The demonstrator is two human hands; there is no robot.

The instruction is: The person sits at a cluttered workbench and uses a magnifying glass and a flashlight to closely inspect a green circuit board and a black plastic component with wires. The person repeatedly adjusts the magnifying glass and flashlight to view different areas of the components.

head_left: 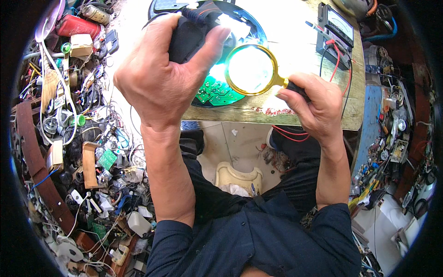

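My right hand (318, 99) is closed round the black handle of a magnifying glass (229, 76) with a gold rim. Its lens is bright with glare, over the round black housing (260, 28) on the table. Inside that housing lies a green circuit board (217, 93), partly covered by my left hand (159, 74). Thumb and bent fingers of the left hand grip a black part (187, 44) above the housing's left side. Beside the fingertips are a dark ribbed piece (194, 15) and thin wires; glare blurs the details there.
An analog multimeter (339, 23) with red and black leads stands at the table's right. Cluttered electronic scrap (106, 159) fills the left side, with a red cylinder (78, 26). More parts lie on the right (392, 134). A cream plastic stool (238, 174) is between my legs.
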